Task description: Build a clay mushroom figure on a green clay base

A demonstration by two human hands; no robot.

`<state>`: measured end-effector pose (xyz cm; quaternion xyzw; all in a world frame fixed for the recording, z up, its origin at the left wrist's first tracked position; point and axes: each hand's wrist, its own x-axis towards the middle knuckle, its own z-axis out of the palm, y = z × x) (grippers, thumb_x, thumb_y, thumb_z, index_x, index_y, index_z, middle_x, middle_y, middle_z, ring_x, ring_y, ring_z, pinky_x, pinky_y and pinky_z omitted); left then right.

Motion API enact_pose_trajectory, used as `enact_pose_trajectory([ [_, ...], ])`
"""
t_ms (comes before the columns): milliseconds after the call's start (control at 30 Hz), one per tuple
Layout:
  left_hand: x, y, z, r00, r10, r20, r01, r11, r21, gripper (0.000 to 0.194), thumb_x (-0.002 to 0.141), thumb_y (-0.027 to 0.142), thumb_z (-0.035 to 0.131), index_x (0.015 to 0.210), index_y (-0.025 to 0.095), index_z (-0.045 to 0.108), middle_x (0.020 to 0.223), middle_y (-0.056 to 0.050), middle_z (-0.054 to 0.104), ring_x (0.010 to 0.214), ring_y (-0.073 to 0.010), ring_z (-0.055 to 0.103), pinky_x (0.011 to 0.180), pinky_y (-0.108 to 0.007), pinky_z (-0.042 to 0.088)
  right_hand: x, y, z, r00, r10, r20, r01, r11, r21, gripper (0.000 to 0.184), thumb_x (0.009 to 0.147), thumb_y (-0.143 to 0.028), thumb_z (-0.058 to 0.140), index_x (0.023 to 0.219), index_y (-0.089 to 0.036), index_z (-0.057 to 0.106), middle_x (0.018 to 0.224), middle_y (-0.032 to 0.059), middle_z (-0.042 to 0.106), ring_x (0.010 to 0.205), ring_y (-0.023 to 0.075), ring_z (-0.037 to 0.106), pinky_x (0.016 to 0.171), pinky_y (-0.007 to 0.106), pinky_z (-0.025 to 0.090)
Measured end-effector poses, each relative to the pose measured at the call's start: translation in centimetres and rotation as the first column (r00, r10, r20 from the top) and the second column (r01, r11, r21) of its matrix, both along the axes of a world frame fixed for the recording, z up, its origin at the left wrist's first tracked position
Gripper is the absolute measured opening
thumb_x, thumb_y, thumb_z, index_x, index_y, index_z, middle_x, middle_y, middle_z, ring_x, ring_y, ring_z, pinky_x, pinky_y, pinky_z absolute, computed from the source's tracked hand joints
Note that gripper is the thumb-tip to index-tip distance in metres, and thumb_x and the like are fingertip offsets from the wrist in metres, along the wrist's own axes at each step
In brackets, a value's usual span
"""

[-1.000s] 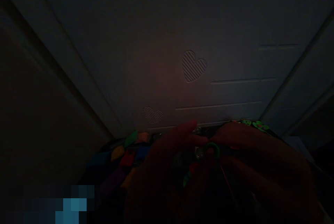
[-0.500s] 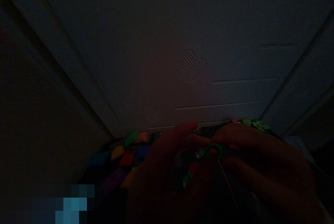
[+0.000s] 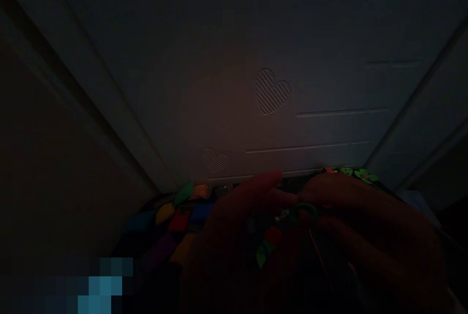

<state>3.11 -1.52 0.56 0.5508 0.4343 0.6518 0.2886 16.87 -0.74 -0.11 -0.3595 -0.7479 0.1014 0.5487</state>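
Observation:
The scene is very dark. Between my two hands, a small green ring (image 3: 310, 210) is pinched at the fingertips. My left hand (image 3: 234, 228) comes in from below, fingers curled to the ring's left side, with one finger raised above. From the right, my right hand (image 3: 369, 221) closes its thumb and fingers on the ring's right edge. A thin pinkish strand or stick (image 3: 321, 260) slants down below the ring; its lower end fades into shadow. Just under the left fingers lie a red piece (image 3: 272, 235) and a green leaf-like piece (image 3: 262, 254). A small shiny clear bit (image 3: 282, 216) shows left of the ring.
A pale panel (image 3: 175, 85) with embossed hearts rises behind the hands. Several coloured blocks or packets, including a purple one (image 3: 159, 251) and a blue one (image 3: 201, 213), lie at the left. Green flower shapes (image 3: 365, 176) sit behind the right hand.
The green ring has shifted slightly right and tilted, now appearing flatter. Both hands have moved a little to the right and keep their pinch.

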Motion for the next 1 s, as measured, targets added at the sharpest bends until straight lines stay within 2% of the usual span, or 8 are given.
enact_pose_trajectory([
  [233, 0.1, 0.0, 0.1, 0.998, -0.028, 0.059, 0.029, 0.999, -0.019, 0.038, 0.063, 0.013, 0.069, 0.087, 0.042, 0.061, 0.073, 0.014, 0.066, 0.069, -0.0049, 0.062, 0.075, -0.012, 0.050, -0.1, 0.1, -0.1, 1.000, -0.002, -0.010, 0.003, 1.000, 0.013, 0.019, 0.074, -0.016, 0.060, 0.092, -0.024, 0.059, 0.090, -0.0067, 0.061, 0.083, 0.0040, 0.057, 0.072, 0.007, 0.047],
  [433, -0.5, 0.9, -1.0, 0.997, -0.080, 0.016, 0.076, 0.984, 0.162, 0.040, 0.058, 0.018, 0.072, 0.090, 0.040, 0.063, 0.074, 0.012, 0.068, 0.062, -0.0054, 0.063, 0.059, -0.008, 0.052, -0.3, 0.0, 0.2, 1.000, -0.016, -0.026, 0.016, 1.000, 0.017, 0.014, 0.075, -0.015, 0.059, 0.087, -0.022, 0.060, 0.085, -0.0078, 0.061, 0.082, 0.0015, 0.056, 0.073, 0.003, 0.045],
  [500, -0.3, 0.6, -0.8, 0.996, -0.066, 0.052, 0.059, 0.990, 0.129, 0.041, 0.057, 0.015, 0.073, 0.089, 0.039, 0.063, 0.073, 0.011, 0.068, 0.063, -0.0062, 0.063, 0.059, -0.009, 0.052, -0.4, -0.1, 0.2, 0.999, -0.030, -0.031, 0.031, 1.000, 0.000, 0.013, 0.075, -0.016, 0.060, 0.086, -0.021, 0.060, 0.083, -0.0085, 0.061, 0.081, 0.0002, 0.056, 0.075, 0.001, 0.043],
  [633, 0.6, -0.6, 0.5, 0.984, -0.030, 0.174, 0.051, 0.992, -0.119, 0.043, 0.057, 0.006, 0.072, 0.085, 0.039, 0.064, 0.073, 0.011, 0.067, 0.069, -0.0069, 0.062, 0.068, -0.013, 0.052, -0.6, -0.1, 0.2, 0.997, -0.051, -0.049, 0.051, 0.999, 0.003, 0.015, 0.073, -0.016, 0.061, 0.086, -0.023, 0.060, 0.083, -0.0098, 0.060, 0.081, -0.0004, 0.055, 0.076, 0.000, 0.042],
  [767, 1.1, -0.9, 1.3, 0.959, -0.043, 0.281, 0.086, 0.986, -0.142, 0.036, 0.060, 0.007, 0.070, 0.081, 0.035, 0.064, 0.071, 0.011, 0.067, 0.067, -0.0048, 0.061, 0.068, -0.009, 0.050, -0.5, -0.2, 0.2, 0.998, -0.042, -0.056, 0.042, 0.999, -0.005, 0.017, 0.074, -0.015, 0.060, 0.088, -0.024, 0.059, 0.085, -0.0093, 0.060, 0.081, 0.0008, 0.056, 0.074, 0.002, 0.043],
  [900, 0.8, 0.4, 0.5, 0.899, -0.186, 0.397, 0.246, 0.963, -0.106, 0.036, 0.061, 0.004, 0.068, 0.084, 0.031, 0.063, 0.070, 0.008, 0.066, 0.067, -0.0056, 0.062, 0.061, -0.008, 0.049, -0.5, -0.3, 0.0, 0.998, -0.044, -0.041, 0.044, 0.999, -0.009, 0.022, 0.074, -0.015, 0.059, 0.094, -0.026, 0.058, 0.089, -0.0103, 0.059, 0.084, -0.0001, 0.055, 0.076, 0.000, 0.042],
  [967, 0.4, 1.5, -0.1, 0.816, -0.272, 0.510, 0.406, 0.898, -0.170, 0.032, 0.062, 0.009, 0.068, 0.086, 0.029, 0.061, 0.069, 0.006, 0.065, 0.064, -0.0086, 0.063, 0.053, -0.011, 0.049, -0.6, -0.2, -0.2, 0.998, -0.042, -0.045, 0.041, 0.999, -0.030, 0.025, 0.076, -0.016, 0.058, 0.098, -0.028, 0.056, 0.092, -0.0112, 0.058, 0.082, -0.0015, 0.054, 0.074, 0.000, 0.042],
  [1000, 0.2, 2.0, -0.4, 0.779, -0.254, 0.573, 0.444, 0.869, -0.218, 0.032, 0.062, 0.012, 0.068, 0.088, 0.027, 0.060, 0.070, 0.006, 0.064, 0.062, -0.0088, 0.063, 0.053, -0.013, 0.050, -0.6, -0.1, -0.3, 0.999, -0.034, -0.042, 0.032, 0.998, -0.046, 0.027, 0.077, -0.016, 0.057, 0.100, -0.029, 0.054, 0.094, -0.0111, 0.057, 0.082, -0.0016, 0.054, 0.074, 0.001, 0.042],
])
